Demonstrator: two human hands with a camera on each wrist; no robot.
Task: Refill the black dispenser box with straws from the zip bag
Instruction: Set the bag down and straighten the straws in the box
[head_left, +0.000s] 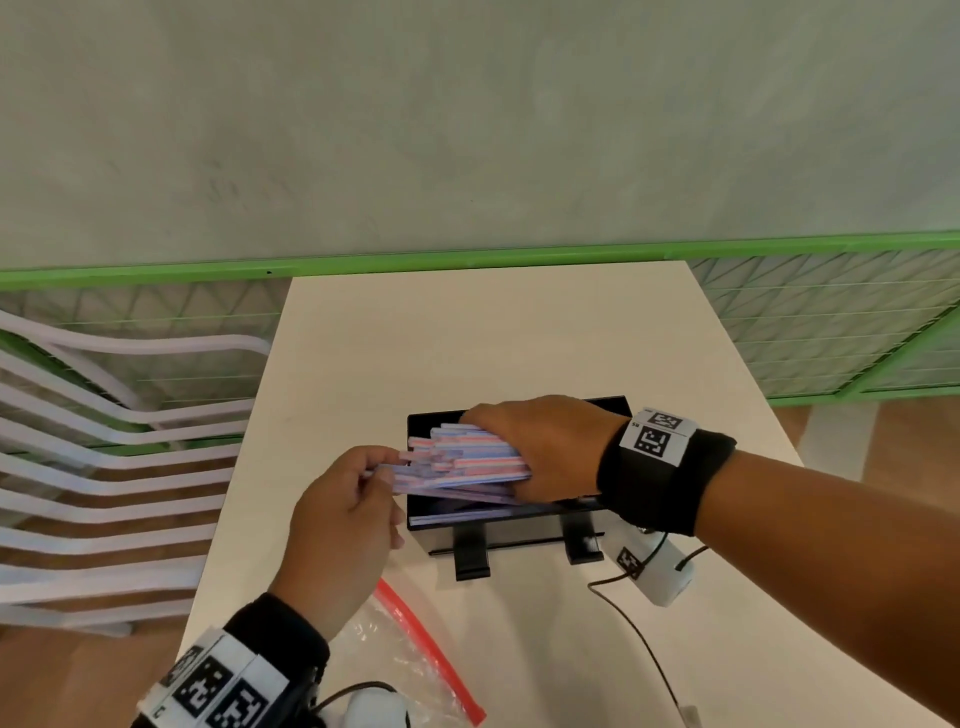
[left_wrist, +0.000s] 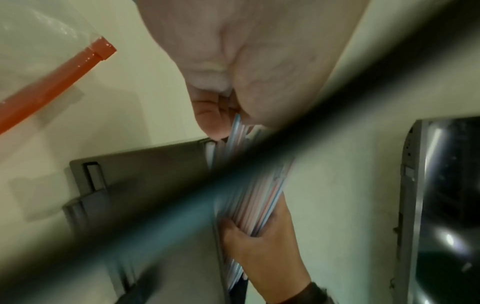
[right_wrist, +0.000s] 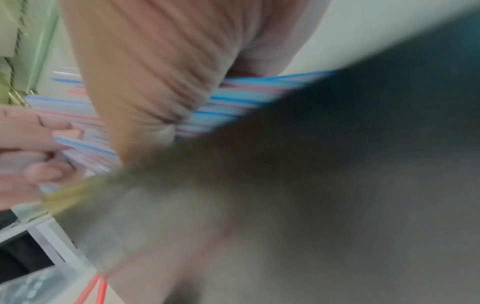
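A black dispenser box (head_left: 519, 525) stands open on the white table (head_left: 467, 338). A bundle of pink- and blue-striped straws (head_left: 462, 462) lies across its open top. My right hand (head_left: 540, 447) grips the bundle's right part from above. My left hand (head_left: 363, 483) pinches the straws' left ends, which stick out past the box's left edge. In the left wrist view the left fingers (left_wrist: 213, 115) hold the straws (left_wrist: 262, 197) and the right hand (left_wrist: 262, 246) grips farther along. The right wrist view shows the straws (right_wrist: 233, 102) under my palm, mostly blurred. The clear zip bag (head_left: 410, 649) with red seal lies flat near the front edge.
A white slatted chair (head_left: 104, 467) stands left of the table. A green-framed mesh fence (head_left: 831, 322) runs behind. A black cable (head_left: 639, 639) trails from my right wrist camera across the table at the right front. The box's black feet (head_left: 470, 556) face me.
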